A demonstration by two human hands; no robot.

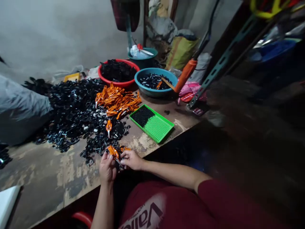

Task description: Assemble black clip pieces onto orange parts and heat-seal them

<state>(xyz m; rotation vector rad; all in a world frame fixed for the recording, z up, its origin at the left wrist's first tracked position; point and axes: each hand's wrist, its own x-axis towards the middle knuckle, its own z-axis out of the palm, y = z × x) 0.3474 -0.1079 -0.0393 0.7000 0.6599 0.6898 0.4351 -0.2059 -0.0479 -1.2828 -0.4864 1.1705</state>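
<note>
Left hand [107,168] and right hand [132,160] meet on an orange-handled piece [113,152]

Reading the clock from the hands, a white slab [9,201] lies at 8 o'clock on the worn bench [38,170]. At 10 o'clock sits a pale sack [22,103], touching a broad heap of black parts [71,109] that spreads between 10 and 11. A yellow container [71,77] stands behind it at 11.

The left hand grips the orange-handled piece over the bench's near edge; the right hand narrows in a pinch at its silvery end. Another orange bit [125,148] shows just beside the right fingers; whether it is held, I cannot tell.

At 12 lies a pile of orange pieces [116,100], with a red basin [102,78] of black parts behind. Between 1 and 2, a green tray [169,126] has small black bits in its far-left half. A blue basin [152,92] stands at 1, near a pink checked cloth [190,88] farther right.
</note>
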